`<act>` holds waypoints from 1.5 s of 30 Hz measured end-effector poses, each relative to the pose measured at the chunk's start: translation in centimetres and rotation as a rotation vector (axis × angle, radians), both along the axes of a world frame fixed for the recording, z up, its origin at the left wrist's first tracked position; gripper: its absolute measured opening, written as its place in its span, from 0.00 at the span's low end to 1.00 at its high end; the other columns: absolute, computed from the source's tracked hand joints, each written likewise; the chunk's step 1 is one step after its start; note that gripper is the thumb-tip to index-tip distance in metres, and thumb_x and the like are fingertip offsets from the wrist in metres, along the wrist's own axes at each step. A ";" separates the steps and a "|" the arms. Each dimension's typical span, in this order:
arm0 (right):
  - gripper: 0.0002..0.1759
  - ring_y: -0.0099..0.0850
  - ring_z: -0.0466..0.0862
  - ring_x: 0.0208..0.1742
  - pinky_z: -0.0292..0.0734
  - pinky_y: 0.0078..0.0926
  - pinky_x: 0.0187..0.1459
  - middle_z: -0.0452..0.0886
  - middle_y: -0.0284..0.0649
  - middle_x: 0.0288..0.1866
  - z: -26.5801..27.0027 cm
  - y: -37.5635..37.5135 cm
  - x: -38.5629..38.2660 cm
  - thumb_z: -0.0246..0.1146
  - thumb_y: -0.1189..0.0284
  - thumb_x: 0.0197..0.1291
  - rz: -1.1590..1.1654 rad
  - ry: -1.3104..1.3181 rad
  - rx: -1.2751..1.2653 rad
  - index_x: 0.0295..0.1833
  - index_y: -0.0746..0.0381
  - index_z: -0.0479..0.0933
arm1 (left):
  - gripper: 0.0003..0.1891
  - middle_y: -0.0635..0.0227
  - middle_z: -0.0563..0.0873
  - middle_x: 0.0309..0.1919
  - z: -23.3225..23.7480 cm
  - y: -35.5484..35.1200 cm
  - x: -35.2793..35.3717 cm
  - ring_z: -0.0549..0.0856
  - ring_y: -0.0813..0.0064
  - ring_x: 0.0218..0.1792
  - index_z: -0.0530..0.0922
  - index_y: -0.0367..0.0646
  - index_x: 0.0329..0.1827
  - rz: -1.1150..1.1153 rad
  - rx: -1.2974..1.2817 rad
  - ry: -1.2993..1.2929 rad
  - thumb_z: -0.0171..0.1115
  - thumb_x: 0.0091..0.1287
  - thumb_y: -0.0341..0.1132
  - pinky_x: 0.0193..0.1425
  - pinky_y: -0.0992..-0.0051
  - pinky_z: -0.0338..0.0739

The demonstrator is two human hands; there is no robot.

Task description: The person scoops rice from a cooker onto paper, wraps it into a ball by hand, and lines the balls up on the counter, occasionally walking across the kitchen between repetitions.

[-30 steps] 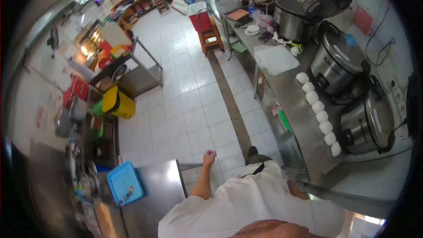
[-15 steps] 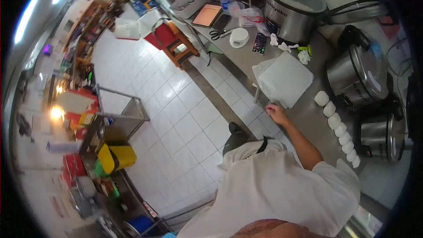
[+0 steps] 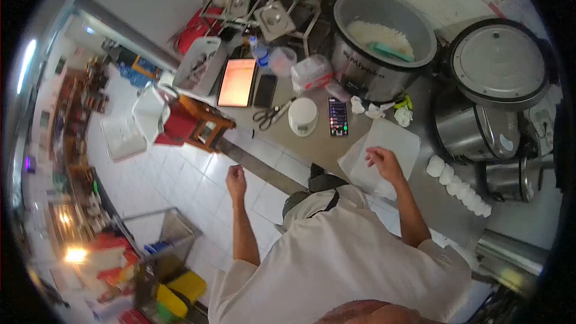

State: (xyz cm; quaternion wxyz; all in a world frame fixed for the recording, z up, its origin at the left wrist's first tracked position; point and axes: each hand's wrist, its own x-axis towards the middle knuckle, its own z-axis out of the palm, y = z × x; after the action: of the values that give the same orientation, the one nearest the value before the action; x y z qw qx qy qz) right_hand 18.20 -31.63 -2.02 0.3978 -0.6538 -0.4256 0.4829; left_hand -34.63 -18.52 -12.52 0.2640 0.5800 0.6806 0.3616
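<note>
My right hand hovers over a stack of white paper sheets on the metal counter, its fingers bent but apart and nothing in them. Out over the floor, away from the counter, my left hand is raised with its fingers curled in and no object showing. A row of several white wrapped rolls lies to the right of the paper. Beyond the sheets are crumpled white tissues, a lit phone and a round white scale.
A large cooker of white rice, with a turquoise paddle inside, stands at the back. Lidded steel pots line the right. Scissors, a tablet and a grey basket sit further left. A wooden stool stands beside the counter.
The view has swung toward the counter and cooker. My left hand has come into sight, and my right hand has moved from the counter's edge to over the paper.
</note>
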 end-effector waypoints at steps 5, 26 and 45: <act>0.14 0.22 0.84 0.41 0.81 0.24 0.45 0.87 0.38 0.44 13.5 10.7 2.7 0.59 0.73 0.75 -0.162 -0.037 0.349 0.61 0.68 0.81 | 0.09 0.61 0.90 0.41 5.9 7.2 12.1 0.88 0.71 0.42 0.84 0.37 0.51 -0.359 -0.102 -0.243 0.61 0.73 0.29 0.50 0.70 0.81; 0.22 0.51 0.86 0.59 0.83 0.50 0.55 0.87 0.51 0.52 11.8 37.0 20.1 0.66 0.73 0.61 0.205 -1.268 -0.439 0.61 0.64 0.78 | 0.49 0.43 0.63 0.77 15.3 27.1 37.8 0.63 0.43 0.79 0.54 0.35 0.82 -1.022 -0.044 -0.340 0.77 0.63 0.33 0.80 0.54 0.61; 0.12 0.52 0.90 0.44 0.86 0.47 0.43 0.88 0.60 0.42 10.8 38.0 14.3 0.62 0.74 0.59 0.326 -0.791 -0.474 0.41 0.72 0.86 | 0.60 0.43 0.50 0.85 13.7 28.9 40.8 0.51 0.44 0.85 0.49 0.40 0.86 -1.100 -0.089 -0.273 0.82 0.54 0.28 0.86 0.51 0.48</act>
State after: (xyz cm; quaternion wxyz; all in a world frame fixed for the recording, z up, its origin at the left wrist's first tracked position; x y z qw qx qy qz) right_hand 32.46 6.39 8.77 -0.0349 -0.7846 -0.5192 0.3371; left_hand 6.14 10.39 1.19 0.5232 0.7854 0.2526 0.2135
